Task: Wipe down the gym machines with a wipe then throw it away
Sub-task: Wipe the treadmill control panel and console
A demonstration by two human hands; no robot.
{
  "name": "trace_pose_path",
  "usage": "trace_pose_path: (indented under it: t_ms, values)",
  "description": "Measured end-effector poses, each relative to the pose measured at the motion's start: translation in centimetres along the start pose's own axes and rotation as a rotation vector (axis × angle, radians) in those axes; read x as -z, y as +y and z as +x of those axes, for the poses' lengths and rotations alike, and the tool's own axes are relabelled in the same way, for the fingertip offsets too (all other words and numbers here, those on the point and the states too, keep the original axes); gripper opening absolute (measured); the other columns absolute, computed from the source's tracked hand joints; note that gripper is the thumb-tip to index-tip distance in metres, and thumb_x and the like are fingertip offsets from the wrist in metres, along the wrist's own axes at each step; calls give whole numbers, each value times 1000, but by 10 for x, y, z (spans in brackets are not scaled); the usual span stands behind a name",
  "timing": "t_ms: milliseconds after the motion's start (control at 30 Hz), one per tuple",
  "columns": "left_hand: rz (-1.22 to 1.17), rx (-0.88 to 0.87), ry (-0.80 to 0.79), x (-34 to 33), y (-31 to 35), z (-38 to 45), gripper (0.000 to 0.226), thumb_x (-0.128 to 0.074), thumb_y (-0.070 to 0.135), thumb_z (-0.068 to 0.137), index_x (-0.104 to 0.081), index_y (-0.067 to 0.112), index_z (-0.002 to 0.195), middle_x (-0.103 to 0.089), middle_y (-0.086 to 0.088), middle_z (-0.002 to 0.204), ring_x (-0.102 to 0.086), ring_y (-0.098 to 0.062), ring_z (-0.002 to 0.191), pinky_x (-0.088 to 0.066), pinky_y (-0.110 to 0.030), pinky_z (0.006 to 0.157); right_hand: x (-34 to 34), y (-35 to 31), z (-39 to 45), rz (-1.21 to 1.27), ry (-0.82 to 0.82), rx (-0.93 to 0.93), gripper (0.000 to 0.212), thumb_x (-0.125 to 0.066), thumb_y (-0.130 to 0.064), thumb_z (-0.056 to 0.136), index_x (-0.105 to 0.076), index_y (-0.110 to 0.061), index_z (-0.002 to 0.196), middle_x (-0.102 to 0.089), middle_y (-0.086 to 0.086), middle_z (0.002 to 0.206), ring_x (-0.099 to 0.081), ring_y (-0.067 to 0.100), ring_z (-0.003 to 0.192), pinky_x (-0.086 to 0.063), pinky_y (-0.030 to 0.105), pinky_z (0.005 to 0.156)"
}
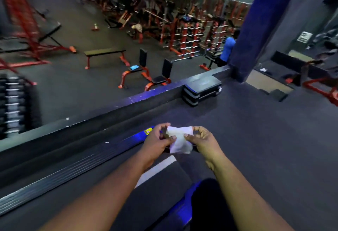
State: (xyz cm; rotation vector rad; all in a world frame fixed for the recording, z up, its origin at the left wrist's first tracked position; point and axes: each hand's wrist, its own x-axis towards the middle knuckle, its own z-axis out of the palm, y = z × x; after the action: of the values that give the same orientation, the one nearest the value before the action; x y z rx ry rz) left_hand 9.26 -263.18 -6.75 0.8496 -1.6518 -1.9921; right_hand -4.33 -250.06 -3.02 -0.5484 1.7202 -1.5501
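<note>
Wipe (180, 140) — pinched between both hands (182, 142).

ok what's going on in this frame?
A person holds a white wipe between both hands, the left hand and right hand pinching its edges as if unfolding it. They stand over a treadmill belt beside a large mirror. No wiping contact yet, and no bin in view.

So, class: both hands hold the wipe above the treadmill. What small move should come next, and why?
Probably spread the wipe flat: the left hand and right hand pinch its edges, it is partly folded, and it touches no machine yet.
</note>
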Motion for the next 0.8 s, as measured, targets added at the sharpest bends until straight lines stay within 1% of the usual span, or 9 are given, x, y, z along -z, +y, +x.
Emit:
trace_pose_path:
  t_ms: [67,133,267,333,400,467,533,633,800]
  values:
    - [82,-64,97,23,5,15,55,-83,20,81,-59,35,128,-73,-11,102,-72,-25,97,-62,-45,83,-19,-5,33,-53,-43,43,28,-73,-4,90,-61,-7,115,-78,8,91,-74,21,79,-58,32,63]
    - [111,-113,179,45,8,30,53,-82,13,85,-59,39,125,-73,-12,104,-72,-25,96,-62,-39,77,-39,-10,63,-128,-99,97,36,-75,-5,89,-58,-10,120,-77,9,89,-74,20,77,-57,30,61]
    - [178,-206,341,97,9,75,51,-82,19,81,-62,38,125,-73,-12,99,-65,-18,83,-59,-41,81,-86,-13,144,-262,-290,204,51,-77,-3,86,-57,-20,130,-75,9,100,-73,18,87,-58,27,70]
    - [239,-219,428,128,13,103,54,-81,19,83,-59,38,129,-64,-11,77,-58,-12,70,-53,-31,79,-114,-18,193,-343,-377,279,57,-76,-1,86,-57,-22,135,-72,6,102,-68,12,85,-56,22,75]
    - [315,-195,519,158,31,128,57,-78,12,89,-56,31,138,-56,-7,70,-55,-7,65,-48,-17,78,-146,-28,242,-415,-456,334,58,-75,-4,87,-58,-29,136,-65,-4,87,-58,3,75,-49,16,72]
    - [407,-160,591,182,53,141,55,-78,15,90,-59,30,139,-55,1,72,-53,-5,67,-46,-15,76,-177,-44,276,-495,-515,384,55,-74,-8,88,-60,-32,135,-60,-17,82,-55,-3,70,-45,11,71]
    - [494,-60,681,207,82,153,49,-80,24,89,-65,34,134,-60,12,75,-57,-1,69,-49,-20,76,-214,-69,305,-557,-601,410,47,-74,-10,89,-66,-30,131,-67,-22,92,-59,-6,73,-49,16,76]
    - [558,69,828,238,128,154,29,-79,32,88,-75,33,117,-73,18,84,-63,6,73,-52,-24,76,-265,-111,331,-630,-740,434,32,-74,-14,89,-74,-29,118,-75,-13,105,-68,4,86,-56,33,85]
    - [655,160,1041,260,193,108,8,-75,35,90,-79,28,93,-69,14,79,-61,1,70,-47,-25,65,-332,-169,322,-665,-922,466,17,-74,-19,88,-78,-28,102,-75,-13,96,-67,4,81,-55,31,78]
